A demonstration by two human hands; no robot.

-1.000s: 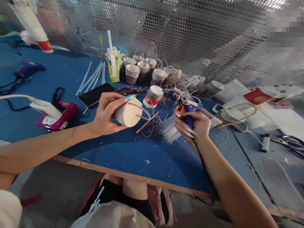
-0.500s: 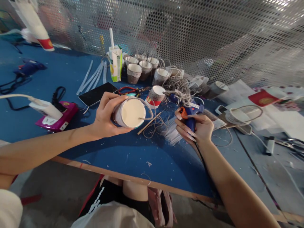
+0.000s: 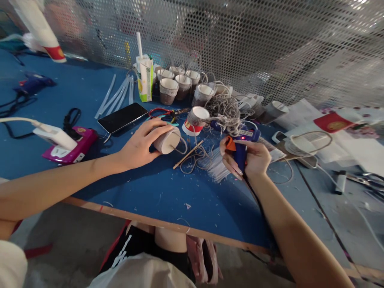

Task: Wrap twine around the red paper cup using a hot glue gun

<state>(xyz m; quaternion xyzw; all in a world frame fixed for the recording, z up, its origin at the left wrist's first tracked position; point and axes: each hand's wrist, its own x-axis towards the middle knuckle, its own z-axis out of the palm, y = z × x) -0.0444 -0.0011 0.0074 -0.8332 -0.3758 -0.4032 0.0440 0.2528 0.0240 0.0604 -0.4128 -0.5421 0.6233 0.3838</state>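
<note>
My left hand [image 3: 143, 145] is closed round a paper cup [image 3: 168, 141] low over the blue table, its round pale end turned towards me. A piece of cord loops from that end to the right. In my right hand [image 3: 250, 158] is a blue glue gun [image 3: 241, 154] with an orange trigger and a lit red light; its cable runs down along my forearm. Between the hands stands another cup [image 3: 198, 119], red and white, partly wrapped in grey cord. Loose cord [image 3: 196, 160] and a thin wooden stick [image 3: 188, 154] lie before it.
Several cord-wrapped cups [image 3: 169, 90] stand by the perforated metal screen [image 3: 210, 36], next to a drink carton [image 3: 145, 79]. A phone [image 3: 123, 117], red-handled pliers [image 3: 160, 112], a pink power strip [image 3: 72, 148] and clear glue sticks [image 3: 220, 166] lie around. Scissors [image 3: 366, 182] are at far right.
My left hand has lowered the cup away from me towards the table, and the cup has tilted. My right hand keeps the glue gun in nearly the same place.
</note>
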